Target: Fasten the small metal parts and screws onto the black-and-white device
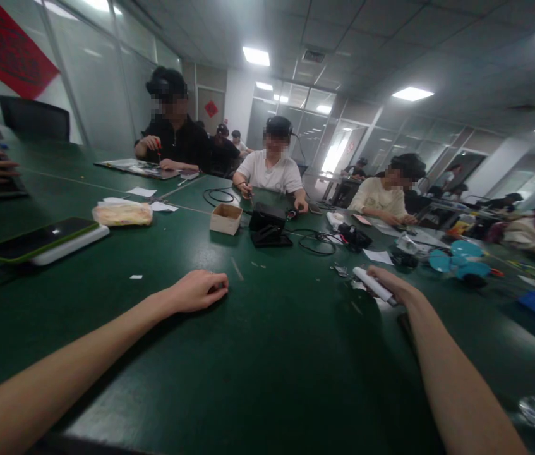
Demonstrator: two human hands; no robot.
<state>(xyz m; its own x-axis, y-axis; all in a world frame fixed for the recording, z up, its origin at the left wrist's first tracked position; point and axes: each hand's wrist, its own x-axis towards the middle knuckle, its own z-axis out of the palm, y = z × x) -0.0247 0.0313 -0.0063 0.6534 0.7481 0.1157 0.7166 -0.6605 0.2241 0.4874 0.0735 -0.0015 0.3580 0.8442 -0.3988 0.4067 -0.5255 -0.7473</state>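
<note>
My left hand (199,291) rests on the green table (267,354), its fingers loosely curled in and nothing showing in them. A thin ring is on one finger. On the right, my right hand (397,284) grips a white bar-shaped object (374,284) with a darker end, tilted just above the tabletop. Its exact kind does not show. Beyond that object lie small clear plastic scraps (340,271). Beneath my right wrist a dark flat thing (405,325) is partly hidden. A small white paper slip (136,277) lies left of my left hand.
A cardboard box (226,218), a black stand (270,224) and cables (319,241) sit mid-table. At left are a green-edged phone (40,239) and a wrapped package (122,213). Blue round parts (463,258) stand at right. Several people sit around, one opposite (271,164).
</note>
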